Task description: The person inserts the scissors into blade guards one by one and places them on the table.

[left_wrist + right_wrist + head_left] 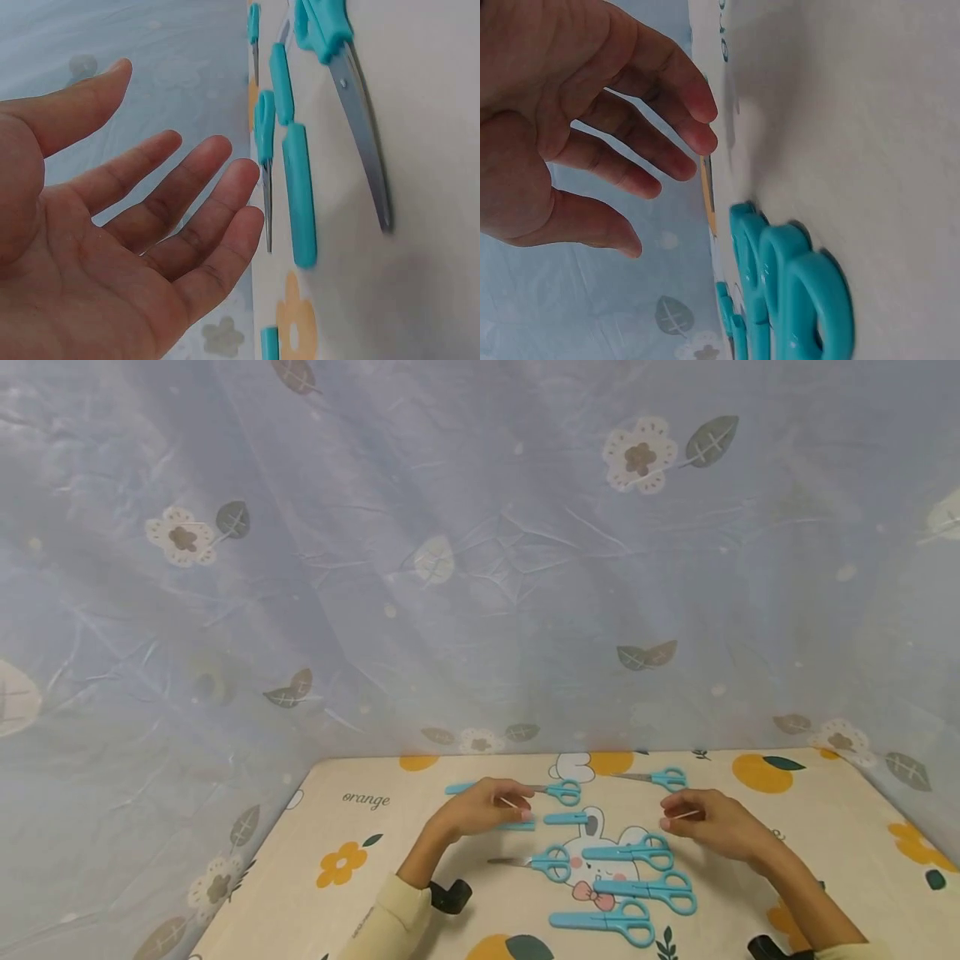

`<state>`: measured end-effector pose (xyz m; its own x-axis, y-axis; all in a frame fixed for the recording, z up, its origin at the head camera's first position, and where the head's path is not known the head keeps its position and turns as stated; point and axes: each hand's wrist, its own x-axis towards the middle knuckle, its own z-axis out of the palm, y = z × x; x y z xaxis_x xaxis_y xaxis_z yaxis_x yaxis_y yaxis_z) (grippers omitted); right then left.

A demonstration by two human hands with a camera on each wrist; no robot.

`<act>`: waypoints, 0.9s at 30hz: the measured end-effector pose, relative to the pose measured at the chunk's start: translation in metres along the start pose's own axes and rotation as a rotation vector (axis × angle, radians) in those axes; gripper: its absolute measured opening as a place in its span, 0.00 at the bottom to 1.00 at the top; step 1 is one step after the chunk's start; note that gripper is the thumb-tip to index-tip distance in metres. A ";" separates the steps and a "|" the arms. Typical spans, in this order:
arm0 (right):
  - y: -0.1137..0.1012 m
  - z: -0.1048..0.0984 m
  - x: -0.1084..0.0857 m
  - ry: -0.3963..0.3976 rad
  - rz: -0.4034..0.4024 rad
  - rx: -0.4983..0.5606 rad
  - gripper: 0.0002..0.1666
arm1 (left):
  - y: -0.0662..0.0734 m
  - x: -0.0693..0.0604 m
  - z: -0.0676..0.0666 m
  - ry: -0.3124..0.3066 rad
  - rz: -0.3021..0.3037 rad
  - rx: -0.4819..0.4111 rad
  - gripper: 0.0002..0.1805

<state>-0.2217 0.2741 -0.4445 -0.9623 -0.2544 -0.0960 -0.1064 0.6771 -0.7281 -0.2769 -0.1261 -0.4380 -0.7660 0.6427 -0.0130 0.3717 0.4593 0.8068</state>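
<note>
My left hand [486,805] hovers over the back left of the scissors, fingers relaxed and holding nothing. Under and beside it lie a blue sheath [517,827] and uncovered scissors [564,791]. My right hand [708,823], fingers loosely bent and empty, is in the air right of the group, near other uncovered scissors [669,778]. Between the hands lie a short blue sheath [566,818], bare-bladed scissors [551,863] and three sheathed scissors [652,852], [667,891], [633,922] in a column. In the left wrist view, bare scissors [360,127] lie beside a sheath [301,195].
Another blue sheath [459,788] lies at the back, left of the left hand. A cream cloth [300,877] printed with fruit, flowers and a rabbit covers the table. A pale blue patterned curtain [480,610] hangs behind and along the sides.
</note>
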 end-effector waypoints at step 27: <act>0.070 -0.035 0.013 0.222 -0.265 -0.182 0.32 | -0.037 -0.018 -0.019 0.041 -0.016 0.123 0.31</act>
<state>-0.2502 0.3423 -0.4732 -0.9242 -0.2949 0.2426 -0.3818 0.7248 -0.5736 -0.2863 -0.1664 -0.4566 -0.7924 0.6100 0.0011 0.4187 0.5427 0.7281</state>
